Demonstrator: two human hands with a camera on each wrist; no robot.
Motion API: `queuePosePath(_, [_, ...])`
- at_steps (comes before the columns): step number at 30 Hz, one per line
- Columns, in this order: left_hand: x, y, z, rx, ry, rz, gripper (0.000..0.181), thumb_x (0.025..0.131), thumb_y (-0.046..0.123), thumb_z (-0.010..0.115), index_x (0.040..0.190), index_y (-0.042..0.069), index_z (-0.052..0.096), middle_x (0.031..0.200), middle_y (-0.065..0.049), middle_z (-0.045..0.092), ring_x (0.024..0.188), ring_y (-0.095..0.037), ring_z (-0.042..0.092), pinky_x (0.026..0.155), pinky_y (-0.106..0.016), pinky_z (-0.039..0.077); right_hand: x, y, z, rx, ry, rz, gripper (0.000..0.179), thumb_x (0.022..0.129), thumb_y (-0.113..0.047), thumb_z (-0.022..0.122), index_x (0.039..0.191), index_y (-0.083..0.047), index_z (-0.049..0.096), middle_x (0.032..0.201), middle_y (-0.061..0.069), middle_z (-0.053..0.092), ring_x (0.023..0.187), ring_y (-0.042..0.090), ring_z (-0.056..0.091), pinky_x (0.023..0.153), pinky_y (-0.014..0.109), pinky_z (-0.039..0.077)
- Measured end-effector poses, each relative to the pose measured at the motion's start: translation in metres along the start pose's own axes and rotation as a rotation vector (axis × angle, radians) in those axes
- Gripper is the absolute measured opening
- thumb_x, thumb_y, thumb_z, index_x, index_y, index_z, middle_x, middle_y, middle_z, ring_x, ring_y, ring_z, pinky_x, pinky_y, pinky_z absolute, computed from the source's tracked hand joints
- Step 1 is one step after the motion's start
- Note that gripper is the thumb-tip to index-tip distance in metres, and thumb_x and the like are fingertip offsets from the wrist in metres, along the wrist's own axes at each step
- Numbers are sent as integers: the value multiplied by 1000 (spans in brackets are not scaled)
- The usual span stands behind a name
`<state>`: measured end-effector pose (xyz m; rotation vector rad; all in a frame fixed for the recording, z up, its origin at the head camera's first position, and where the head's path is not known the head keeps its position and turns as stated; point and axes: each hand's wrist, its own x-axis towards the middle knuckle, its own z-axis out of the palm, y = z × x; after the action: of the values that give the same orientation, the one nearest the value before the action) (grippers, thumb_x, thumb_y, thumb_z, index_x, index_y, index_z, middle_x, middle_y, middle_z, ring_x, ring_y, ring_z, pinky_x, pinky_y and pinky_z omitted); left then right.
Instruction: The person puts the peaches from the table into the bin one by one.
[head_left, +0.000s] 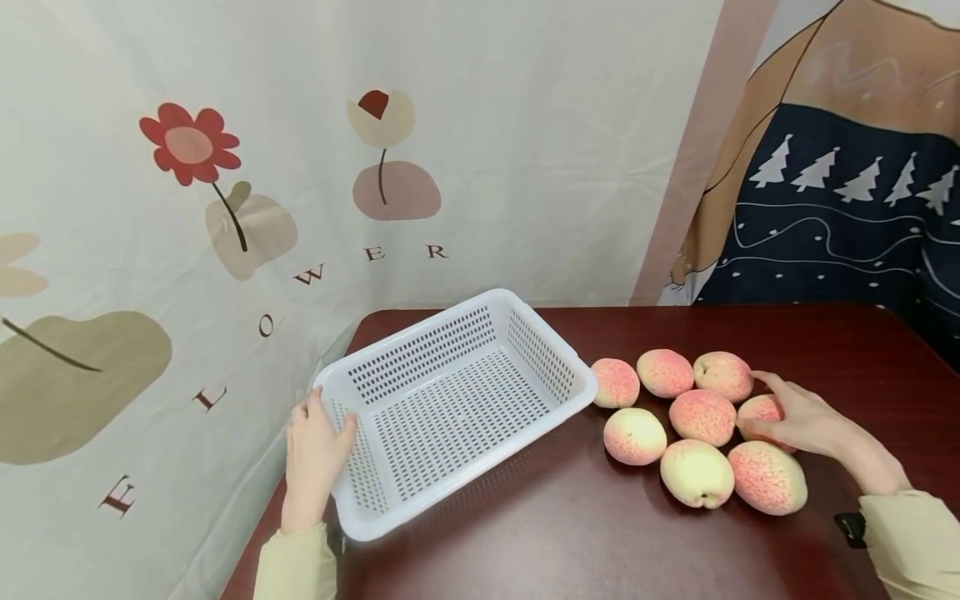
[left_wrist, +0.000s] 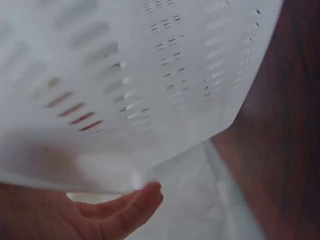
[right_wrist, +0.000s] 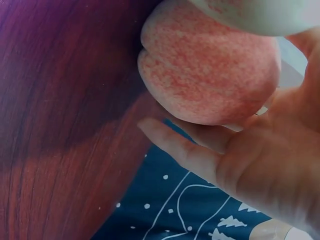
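A white plastic basket [head_left: 457,417] with slotted walls lies at an angle on the left of the table. My left hand [head_left: 317,454] grips its left end, thumb over the rim and fingers on the outside. The left wrist view has the basket wall [left_wrist: 170,85] close up, with the fingers of the left hand [left_wrist: 115,215] below its rim. Over on the right, my right hand [head_left: 813,421] spans a pinkish peach [head_left: 761,408], its thumb in front and fingers behind. In the right wrist view that peach [right_wrist: 210,65] sits against the right hand [right_wrist: 265,155].
Several more peaches cluster left of the right hand, among them a pale one [head_left: 697,473] in front and a small one [head_left: 615,383] by the basket's right corner. A printed curtain [head_left: 525,167] hangs behind the dark brown table [head_left: 540,533].
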<state>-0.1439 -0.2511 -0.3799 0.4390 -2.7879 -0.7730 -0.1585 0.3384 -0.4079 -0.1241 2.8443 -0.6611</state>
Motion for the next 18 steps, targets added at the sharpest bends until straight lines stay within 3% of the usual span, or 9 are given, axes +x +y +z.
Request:
queuePosePath(6, [24, -11, 5, -63, -136, -91, 82, 92, 23, 47, 149, -8, -4, 140, -42, 28, 115, -55, 47, 82, -54, 52, 3, 0, 2, -33, 8, -5, 91, 82, -48, 65, 134, 17, 27, 127, 44, 38, 108, 54, 46, 80, 63, 45])
queuePosePath(11, [32, -12, 7, -102, -138, -126, 85, 87, 12, 45, 148, -9, -10, 134, -45, 34, 107, -55, 54, 72, -50, 55, 5, 0, 1, -70, 15, -11, 79, 80, -47, 67, 121, 16, 41, 114, 38, 49, 96, 44, 53, 74, 54, 49])
queuePosePath(18, [33, -9, 8, -95, -153, -134, 84, 82, 4, 40, 146, -12, -12, 133, -46, 34, 107, -55, 53, 75, -50, 55, 7, -1, -2, -83, 8, -11, 71, 81, -42, 67, 117, 15, 45, 108, 35, 52, 93, 42, 53, 71, 52, 49])
